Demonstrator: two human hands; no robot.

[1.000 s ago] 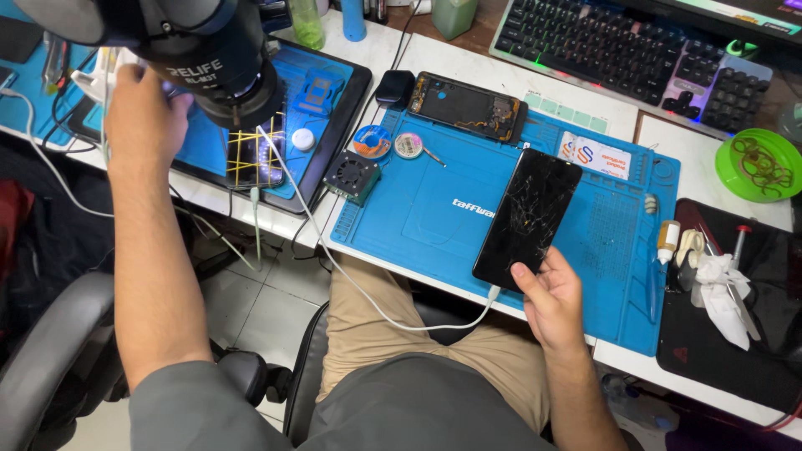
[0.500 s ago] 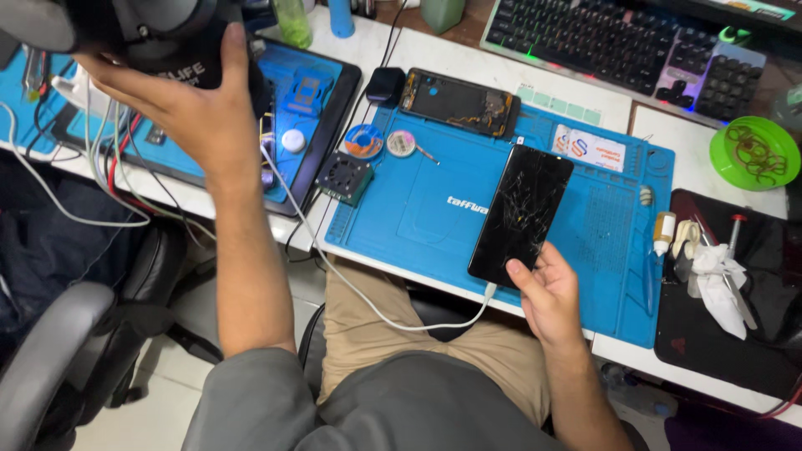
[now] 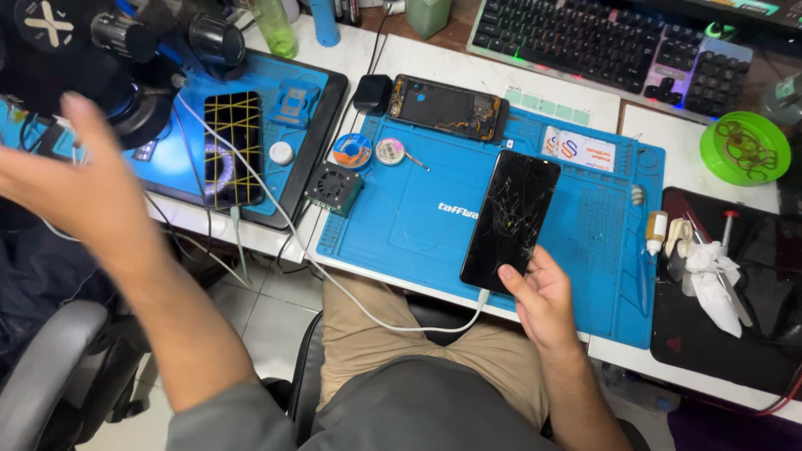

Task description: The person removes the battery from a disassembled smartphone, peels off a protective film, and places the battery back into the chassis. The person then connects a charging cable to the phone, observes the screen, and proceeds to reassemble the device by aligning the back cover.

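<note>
A cracked black phone screen (image 3: 511,219) lay on the blue mat (image 3: 401,225); a second screen (image 3: 233,149), yellow-gridded, sat left; a white-orange label (image 3: 579,149) lay top right

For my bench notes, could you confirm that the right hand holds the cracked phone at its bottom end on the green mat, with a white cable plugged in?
Not quite: the mat is blue, not green, as the head view shows. The right hand does hold the cracked phone at its bottom end, with a white cable plugged in.
</note>
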